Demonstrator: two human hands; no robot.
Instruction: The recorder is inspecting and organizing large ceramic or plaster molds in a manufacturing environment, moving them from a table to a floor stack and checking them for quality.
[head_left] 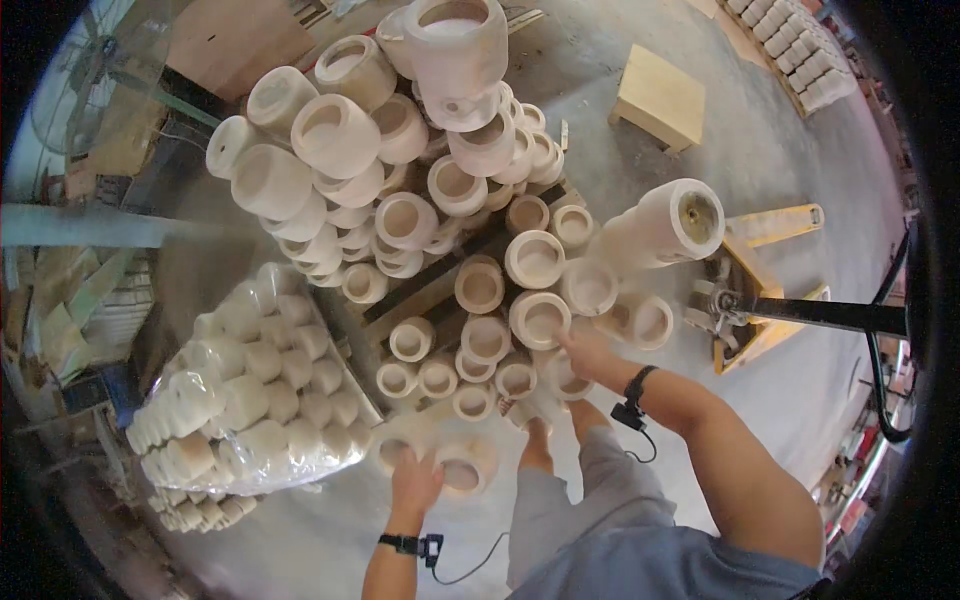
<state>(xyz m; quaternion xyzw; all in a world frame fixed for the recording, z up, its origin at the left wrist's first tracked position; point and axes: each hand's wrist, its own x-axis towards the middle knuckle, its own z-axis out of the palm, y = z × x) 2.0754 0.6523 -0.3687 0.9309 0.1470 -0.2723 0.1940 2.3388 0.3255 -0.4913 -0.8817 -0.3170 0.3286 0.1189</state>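
Note:
My left hand (416, 484) is low at the left of my legs, closed at the rims of two pale, round, hollow pots. Its fingers are at the left pot (390, 440) and its thumb is by the right pot (474, 452); both look slightly blurred. Farther right, my right hand (590, 357) has its fingertips closed at the rim of another white pot (517, 322), which stands in a cluster. A lower pot (560, 389) sits partly under that hand. Exactly how the right fingers grip is hard to see.
Stacked pots (330, 140) rise behind the cluster on a wooden pallet (410, 300). Plastic-wrapped pots (260, 400) stand at left. A large cylinder (650, 225) stands near a yellow pallet jack (760, 350). A cream box (660, 95) sits beyond, and a fan (100, 60) stands far left.

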